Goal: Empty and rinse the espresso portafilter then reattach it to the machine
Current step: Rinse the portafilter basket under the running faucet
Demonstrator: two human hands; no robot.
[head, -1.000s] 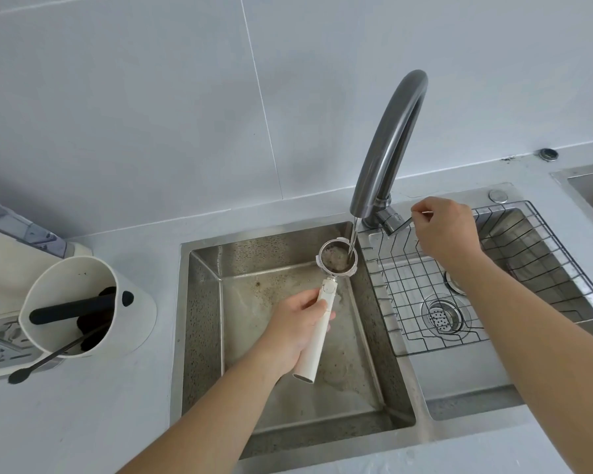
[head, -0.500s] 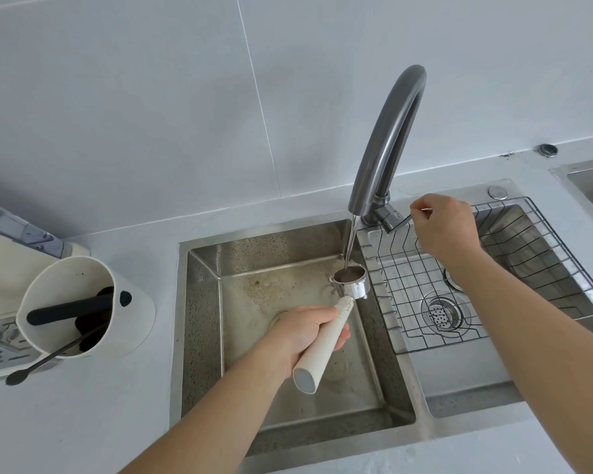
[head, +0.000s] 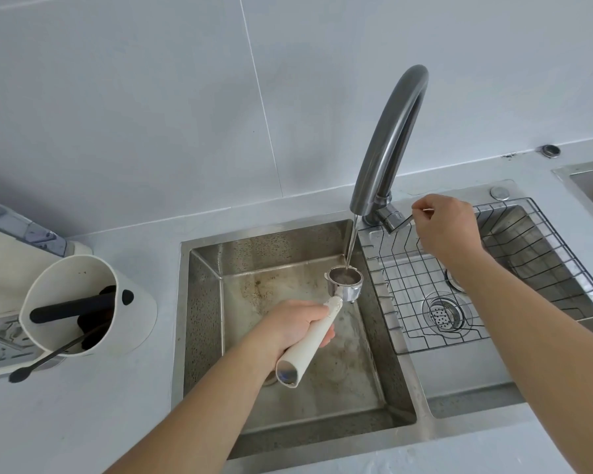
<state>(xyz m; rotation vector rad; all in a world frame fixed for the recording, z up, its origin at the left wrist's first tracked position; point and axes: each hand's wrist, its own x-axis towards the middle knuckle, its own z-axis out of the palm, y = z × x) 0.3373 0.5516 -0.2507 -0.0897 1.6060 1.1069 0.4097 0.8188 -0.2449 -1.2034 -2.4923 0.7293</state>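
I am in the rinse step: my left hand (head: 293, 325) is wrapped tight around the white handle of the portafilter (head: 343, 283), holding its basket open-side up under the thin stream from the tap (head: 389, 142), over the back right corner of the sink (head: 288, 340). My right hand (head: 445, 227) pinches the tap lever. Next, I judge, comes tipping the brownish water out.

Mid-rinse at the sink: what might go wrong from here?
The stream lands near the far edge of the portafilter basket, so it may splash onto the wire rack. The left hand grips a wet handle, which may slip. Brown residue still in the basket could reach the machine.
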